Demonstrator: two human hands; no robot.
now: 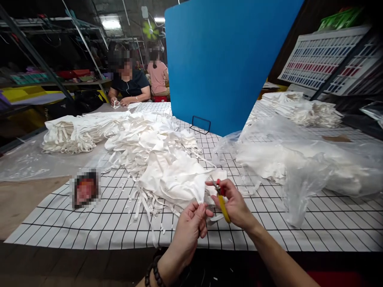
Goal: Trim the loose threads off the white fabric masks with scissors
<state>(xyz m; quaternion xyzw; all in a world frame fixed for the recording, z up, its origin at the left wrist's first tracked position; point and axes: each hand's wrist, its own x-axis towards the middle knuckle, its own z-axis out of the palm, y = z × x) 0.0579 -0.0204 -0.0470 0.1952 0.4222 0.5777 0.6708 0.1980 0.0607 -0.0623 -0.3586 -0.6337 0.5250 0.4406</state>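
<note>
My left hand (193, 223) pinches the near edge of a white cloth piece (176, 179), pulling it taut toward me. Close beside it, my right hand (235, 203) is closed around small thread snips (223, 205) with yellow and red handles. Their metal tips point left, just over the cloth near my left fingers. Narrow white straps (145, 205) trail from the cloth onto the grid-patterned table cover (113, 219). Behind the held piece rises a loose heap of similar white cloth (146, 133).
Stacked white pieces (72, 133) lie at the left. A clear plastic bag (308, 159) holding white cloth sits at the right. A blue board (221, 59) stands upright behind. Across the table a person (131, 87) handles white cloth. A white crate (326, 59) is at the upper right.
</note>
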